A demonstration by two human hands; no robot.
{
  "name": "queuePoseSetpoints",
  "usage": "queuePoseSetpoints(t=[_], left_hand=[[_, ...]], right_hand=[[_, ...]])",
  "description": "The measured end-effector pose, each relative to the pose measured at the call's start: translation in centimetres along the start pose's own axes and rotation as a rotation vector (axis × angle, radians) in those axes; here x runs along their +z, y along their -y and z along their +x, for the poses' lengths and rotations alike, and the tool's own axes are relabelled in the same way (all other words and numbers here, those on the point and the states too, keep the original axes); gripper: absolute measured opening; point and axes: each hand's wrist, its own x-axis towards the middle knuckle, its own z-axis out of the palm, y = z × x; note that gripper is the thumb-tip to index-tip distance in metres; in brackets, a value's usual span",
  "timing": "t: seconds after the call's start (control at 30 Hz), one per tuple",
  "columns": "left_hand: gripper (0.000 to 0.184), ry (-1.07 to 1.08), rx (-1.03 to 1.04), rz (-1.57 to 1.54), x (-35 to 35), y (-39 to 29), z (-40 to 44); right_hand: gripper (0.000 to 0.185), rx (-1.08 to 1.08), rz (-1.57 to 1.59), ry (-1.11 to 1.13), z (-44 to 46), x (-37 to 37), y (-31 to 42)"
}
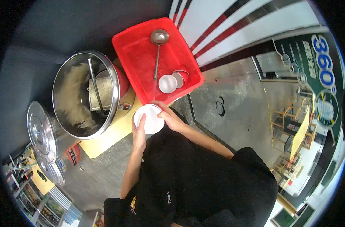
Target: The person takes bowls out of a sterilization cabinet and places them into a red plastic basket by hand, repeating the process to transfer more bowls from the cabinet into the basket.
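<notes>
A round white bowl (151,120) is held between my two hands in front of my chest, its white face turned up toward me. My left hand (139,130) grips its near left side with the thumb lying over the face. On the opposite side, my right hand (168,116) closes on the rim, its fingers partly hidden by the bowl. Just beyond is a red plastic tub (136,60), which holds a metal ladle (159,38), a white bowl (167,84) and a red-and-white bowl (182,76).
Left of the tub stands a large steel pot (68,125) with pale residue and a bar across its mouth, on a yellow surface (100,143). Metal lids (40,128) lean farther left. A glass door (225,98) is at my right, with chairs (288,113) beyond.
</notes>
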Motion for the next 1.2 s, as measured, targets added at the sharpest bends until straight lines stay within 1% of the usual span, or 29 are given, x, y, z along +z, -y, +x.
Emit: queuePoseSetpoints(t=[0.07, 0.1, 0.13, 0.17, 0.2, 0.27, 0.3, 0.37, 0.4, 0.47, 0.5, 0.53, 0.57, 0.6, 0.63, 0.7, 0.73, 0.77, 0.8, 0.83, 0.87, 0.93, 1.0, 1.03, 1.1, 1.13, 1.2], left_hand=[[0.064, 0.021, -0.037, -0.020, 0.7, -1.0, 0.8], [0.064, 0.006, -0.033, -0.020, 0.9, -1.3, 1.4], [0.068, 0.018, 0.011, -0.012, 1.1, -1.3, 2.0], [0.072, 0.031, 0.050, -0.005, 1.3, -1.3, 2.5], [0.072, 0.021, 0.041, -0.008, 1.4, -1.5, 3.2], [0.077, 0.120, 0.129, 0.045, 2.0, -1.8, 4.6], [0.077, 0.112, 0.113, 0.036, 2.4, -2.3, 5.0], [0.077, 0.187, -0.009, 0.005, 3.4, -3.5, 6.0], [0.077, 0.178, -0.017, -0.014, 4.0, -3.6, 6.7], [0.079, 0.227, -0.035, -0.035, 5.4, -3.9, 7.8], [0.082, 0.226, -0.077, -0.033, 6.1, -4.4, 8.2], [0.086, 0.222, -0.019, -0.011, 6.7, -3.0, 9.8], [0.089, 0.194, -0.059, -0.038, 7.1, -1.4, 10.5], [0.092, 0.166, -0.098, -0.066, 8.0, -1.3, 10.9], [0.092, 0.158, -0.097, -0.084, 8.5, -0.8, 11.8], [0.096, 0.170, -0.117, 0.009, 9.2, 0.4, 13.4], [0.096, 0.155, -0.117, -0.006, 9.4, 0.1, 13.5], [0.098, 0.157, -0.053, 0.152, 9.5, -0.1, 13.6], [0.099, 0.159, 0.007, 0.314, 9.5, -0.5, 13.7], [0.090, 0.093, -0.033, 0.469, 9.2, -0.5, 13.2], [0.090, 0.082, -0.038, 0.464, 8.5, -0.9, 12.6], [0.078, 0.197, -0.099, 0.236, 6.1, -1.8, 11.3], [0.068, 0.145, -0.288, 0.166, 3.0, -1.5, 10.0], [0.068, 0.129, -0.293, 0.157, 1.9, -1.0, 9.0], [0.067, 0.002, -0.269, 0.159, -0.1, 0.1, 6.9], [0.067, -0.015, -0.275, 0.152, -1.0, 0.9, 6.0], [0.065, -0.125, -0.360, 0.133, -2.6, 2.9, 4.2]], right_hand=[[0.057, -0.052, -0.012, -0.059, 1.7, -0.7, 0.2], [0.054, -0.012, -0.047, -0.107, 2.3, -0.4, 1.5], [0.054, -0.006, -0.040, -0.097, 3.2, -0.9, 1.7], [0.055, 0.050, -0.044, -0.089, 4.1, -1.6, 1.6], [0.055, 0.109, -0.052, -0.082, 5.0, -2.2, 1.7], [0.055, 0.144, -0.051, -0.115, 6.3, -3.4, 1.7], [0.054, 0.202, -0.008, -0.139, 6.7, -3.7, 2.5], [0.052, 0.298, 0.037, -0.192, 7.3, -4.6, 3.5], [0.052, 0.315, 0.022, -0.187, 7.6, -5.4, 3.5], [0.050, 0.372, -0.006, -0.232, 8.2, -7.5, 2.5], [0.050, 0.459, 0.100, -0.236, 8.5, -8.4, 2.0], [0.050, 0.468, 0.085, -0.232, 8.6, -9.0, 2.2], [0.052, 0.523, 0.310, -0.216, 8.7, -9.6, 2.4], [0.055, 0.575, 0.534, -0.200, 8.9, -10.1, 3.0], [0.058, 0.607, 0.548, -0.225, 9.3, -10.0, 4.4], [0.057, 0.602, 0.510, -0.239, 10.3, -12.2, 3.2], [0.057, 0.586, 0.489, -0.256, 11.1, -13.0, 2.9], [0.057, 0.550, 0.453, -0.280, 11.9, -14.0, 2.7], [0.056, 0.591, 0.384, -0.308, 13.0, -15.2, 3.1], [0.056, 0.567, 0.269, -0.392, 14.5, -17.3, 1.9], [0.056, 0.539, 0.155, -0.473, 16.3, -19.3, 0.8], [0.058, 0.235, -0.343, -0.515, 19.2, -21.4, 1.2], [0.059, -0.002, -1.059, -0.462, 22.7, -24.6, 0.0], [0.059, 0.002, -1.059, -0.443, 24.0, -24.8, 0.8], [0.056, 0.214, -1.461, -0.225, 26.7, -24.7, 2.1], [0.056, 0.214, -1.460, -0.204, 27.8, -24.8, 2.0], [0.055, 0.285, -1.722, -0.007, 29.5, -25.0, 1.6]])
